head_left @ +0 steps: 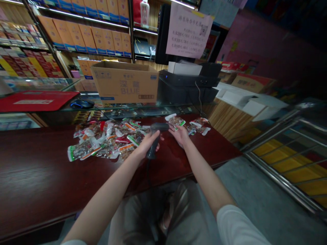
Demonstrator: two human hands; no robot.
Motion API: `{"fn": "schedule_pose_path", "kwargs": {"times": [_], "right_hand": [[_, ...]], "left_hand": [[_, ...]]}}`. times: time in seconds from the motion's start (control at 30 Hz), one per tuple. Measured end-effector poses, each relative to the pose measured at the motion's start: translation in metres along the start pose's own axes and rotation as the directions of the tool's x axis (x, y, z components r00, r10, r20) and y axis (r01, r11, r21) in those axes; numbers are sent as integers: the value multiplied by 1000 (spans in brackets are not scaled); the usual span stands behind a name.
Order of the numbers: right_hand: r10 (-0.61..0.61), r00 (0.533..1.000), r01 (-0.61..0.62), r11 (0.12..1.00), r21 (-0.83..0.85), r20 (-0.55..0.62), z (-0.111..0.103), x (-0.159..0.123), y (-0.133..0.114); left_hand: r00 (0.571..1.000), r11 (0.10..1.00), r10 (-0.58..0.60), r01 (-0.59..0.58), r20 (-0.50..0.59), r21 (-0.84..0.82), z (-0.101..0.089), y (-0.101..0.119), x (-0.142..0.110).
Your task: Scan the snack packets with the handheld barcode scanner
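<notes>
the left hand (pixel 149 144) is closed around a corded handheld barcode scanner (pixel 158 127), its head angled toward the open right hand (pixel 180 135); snack packets (pixel 108 139) lie heaped at 9 o'clock on the dark red wooden counter (pixel 38 163), with a few at 1 o'clock.

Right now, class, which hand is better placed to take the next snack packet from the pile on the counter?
Probably the right: the right hand is open beside a snack packet, while the left hand is wrapped around the handheld barcode scanner.
</notes>
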State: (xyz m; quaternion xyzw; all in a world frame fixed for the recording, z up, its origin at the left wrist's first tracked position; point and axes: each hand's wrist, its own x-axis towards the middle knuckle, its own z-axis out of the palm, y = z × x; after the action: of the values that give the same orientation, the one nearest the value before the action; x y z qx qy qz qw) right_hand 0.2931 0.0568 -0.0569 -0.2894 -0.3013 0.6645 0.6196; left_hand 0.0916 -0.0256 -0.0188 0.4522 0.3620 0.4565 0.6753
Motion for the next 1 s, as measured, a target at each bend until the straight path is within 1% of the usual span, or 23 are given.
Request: {"fn": "schedule_pose_path", "kwargs": {"times": [0.13,0.23,0.3,0.4,0.5,0.63,0.73,0.83,0.9,1.0], "right_hand": [[-51,999,52,998,-45,19,6,-5,1],[-39,999,42,995,-90,37,8,-9,-3],[-42,999,46,986,-159,29,9,-10,-5],[-92,996,87,957,-278,-6,11,-11,-5],[-137,990,120,932,-343,-26,15,-10,-1],[-159,987,148,927,-344,-3,20,-11,2],[-161,987,148,944,-294,-20,22,-12,3],[-174,984,157,952,-263,-43,24,-13,4],[-186,982,172,950,-260,-33,25,-13,6],[-184,983,180,940,-290,15,27,-14,6]], "left_hand": [[999,1000,13,-14,39,5,0,-7,1],[999,1000,17,-17,42,7,0,-8,0],[999,1000,17,-17,35,5,1,-8,0],[1000,1000,20,-20,21,8,2,-8,0],[1000,1000,24,-24,12,16,4,-7,-1],[1000,1000,-2,2,-31,24,9,-4,-3],[999,999,-21,22,-43,34,12,-2,-3],[998,999,-1,3,-55,37,14,-3,-2],[999,999,8,-6,-50,37,15,-4,-2],[1000,1000,-14,14,-23,27,14,-3,-2]]}}
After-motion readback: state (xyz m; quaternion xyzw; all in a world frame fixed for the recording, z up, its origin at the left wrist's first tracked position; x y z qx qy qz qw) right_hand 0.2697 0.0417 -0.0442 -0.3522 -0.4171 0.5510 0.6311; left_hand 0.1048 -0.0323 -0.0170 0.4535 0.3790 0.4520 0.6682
